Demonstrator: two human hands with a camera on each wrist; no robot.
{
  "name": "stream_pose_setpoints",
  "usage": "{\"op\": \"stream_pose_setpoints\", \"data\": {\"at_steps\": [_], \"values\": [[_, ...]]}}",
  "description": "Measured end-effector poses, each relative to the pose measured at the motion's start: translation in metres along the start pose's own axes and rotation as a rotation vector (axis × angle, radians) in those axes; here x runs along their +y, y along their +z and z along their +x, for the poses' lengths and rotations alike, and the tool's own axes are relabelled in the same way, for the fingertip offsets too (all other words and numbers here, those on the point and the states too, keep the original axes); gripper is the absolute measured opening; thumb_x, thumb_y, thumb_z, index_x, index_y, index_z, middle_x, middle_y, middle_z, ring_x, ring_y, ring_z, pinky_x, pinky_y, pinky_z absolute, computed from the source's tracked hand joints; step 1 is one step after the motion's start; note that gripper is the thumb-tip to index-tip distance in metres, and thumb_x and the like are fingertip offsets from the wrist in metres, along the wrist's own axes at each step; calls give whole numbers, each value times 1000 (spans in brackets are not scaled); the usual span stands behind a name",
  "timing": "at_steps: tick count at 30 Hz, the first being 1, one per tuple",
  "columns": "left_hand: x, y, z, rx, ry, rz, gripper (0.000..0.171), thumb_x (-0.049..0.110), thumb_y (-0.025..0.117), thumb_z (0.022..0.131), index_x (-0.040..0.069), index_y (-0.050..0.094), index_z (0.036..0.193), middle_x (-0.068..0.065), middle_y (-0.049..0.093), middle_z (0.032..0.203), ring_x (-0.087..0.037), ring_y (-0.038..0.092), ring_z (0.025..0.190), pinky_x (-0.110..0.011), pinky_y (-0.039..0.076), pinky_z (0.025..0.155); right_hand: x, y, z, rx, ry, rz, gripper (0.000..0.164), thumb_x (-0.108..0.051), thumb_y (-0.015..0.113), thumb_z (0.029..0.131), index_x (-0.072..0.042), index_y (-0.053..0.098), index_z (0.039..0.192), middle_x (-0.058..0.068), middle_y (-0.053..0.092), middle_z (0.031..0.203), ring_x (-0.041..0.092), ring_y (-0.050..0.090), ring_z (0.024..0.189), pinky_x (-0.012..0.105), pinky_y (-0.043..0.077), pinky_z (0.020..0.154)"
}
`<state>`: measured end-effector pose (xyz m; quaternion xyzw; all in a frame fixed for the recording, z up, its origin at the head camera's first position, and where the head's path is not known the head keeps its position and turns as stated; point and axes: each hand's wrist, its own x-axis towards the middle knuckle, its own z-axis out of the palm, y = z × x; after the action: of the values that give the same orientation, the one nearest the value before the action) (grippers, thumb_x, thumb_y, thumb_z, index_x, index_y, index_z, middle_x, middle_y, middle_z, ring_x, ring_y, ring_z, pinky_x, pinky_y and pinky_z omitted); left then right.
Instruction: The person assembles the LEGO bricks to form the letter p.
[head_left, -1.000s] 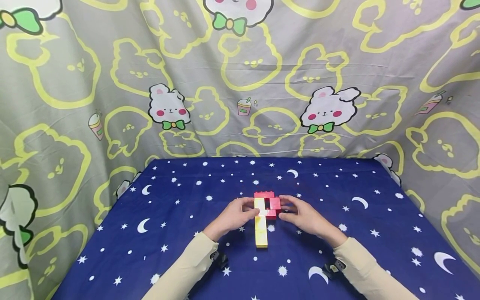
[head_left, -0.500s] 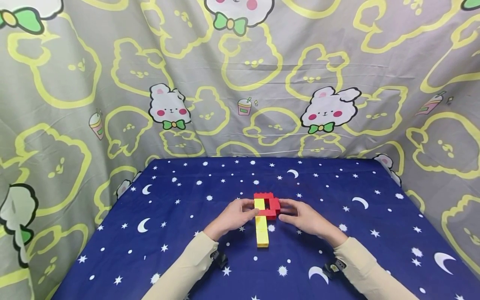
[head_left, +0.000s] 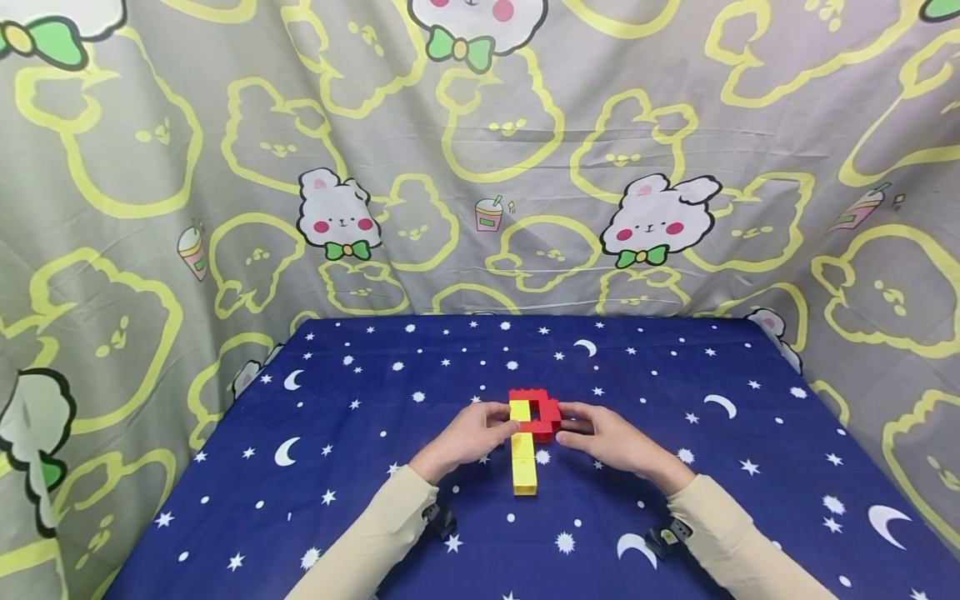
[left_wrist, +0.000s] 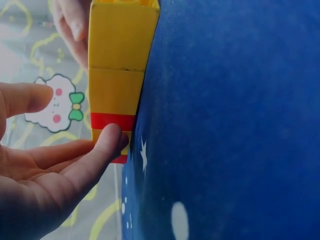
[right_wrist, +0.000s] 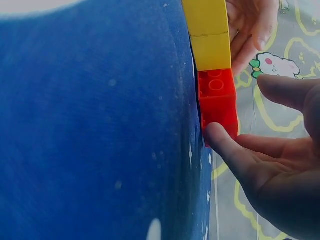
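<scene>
Toy building bricks form one flat shape on the cloth. Red bricks (head_left: 551,417) bound a small opening, with a yellow brick (head_left: 519,410) on its left side; a column of yellow bricks (head_left: 524,468) runs toward me. My left hand (head_left: 468,435) touches the left side with its fingertips; in the left wrist view its thumb (left_wrist: 27,97) stands apart. From the other side my right hand (head_left: 615,437) touches a red brick (right_wrist: 220,112), its fingers (right_wrist: 227,145) against it and the thumb (right_wrist: 282,92) raised clear.
A dark blue cloth (head_left: 420,367) with white stars and moons covers the table. Behind and at both sides hangs a grey curtain (head_left: 540,275) with yellow outlines and cartoon bunnies. A small black device (head_left: 440,518) sits at the left wrist, and another (head_left: 666,537) at the right.
The red part of the brick shape has shifted slightly toward me, while the column's near end has stayed almost in place. Both hands keep to its sides, the left moving slightly nearer.
</scene>
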<state>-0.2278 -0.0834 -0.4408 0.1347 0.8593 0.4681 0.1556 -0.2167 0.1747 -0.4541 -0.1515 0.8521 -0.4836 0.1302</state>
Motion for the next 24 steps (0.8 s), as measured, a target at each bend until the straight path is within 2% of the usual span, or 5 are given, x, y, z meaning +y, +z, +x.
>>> {"op": "stream_pose_setpoints", "data": {"at_steps": [7, 14, 17, 24], "values": [[0, 2, 1, 5, 2, 24, 56, 33, 68, 99, -2, 57, 140, -15, 66, 132, -23, 68, 113, -43, 57, 94, 1, 0, -1, -4, 16, -15, 66, -28, 70, 99, 5, 44, 149, 24, 51, 150, 38, 56, 133, 48, 50, 104], [-1, 3, 1, 0, 5, 20, 53, 31, 66, 100, -2, 57, 141, -16, 66, 133, -22, 69, 108, -42, 58, 91, -1, 1, -1, -10, 45, -20, 69, -30, 71, 98, 5, 43, 150, 23, 52, 149, 38, 57, 133, 49, 49, 105], [0, 3, -1, -5, 1, 25, 54, 32, 65, 100, -2, 56, 142, -15, 65, 134, -23, 68, 111, -43, 56, 94, -1, 0, -1, -14, 48, -32, 69, -31, 71, 98, 4, 43, 150, 23, 52, 149, 37, 58, 132, 50, 49, 105], [4, 0, -4, 6, -5, 123, 61, 40, 66, 99, 4, 53, 145, -15, 61, 140, -28, 62, 124, -49, 49, 106, -4, -9, -5, 16, 39, -87, 66, -33, 66, 100, 4, 43, 150, 22, 52, 150, 36, 59, 131, 52, 48, 106]]}}
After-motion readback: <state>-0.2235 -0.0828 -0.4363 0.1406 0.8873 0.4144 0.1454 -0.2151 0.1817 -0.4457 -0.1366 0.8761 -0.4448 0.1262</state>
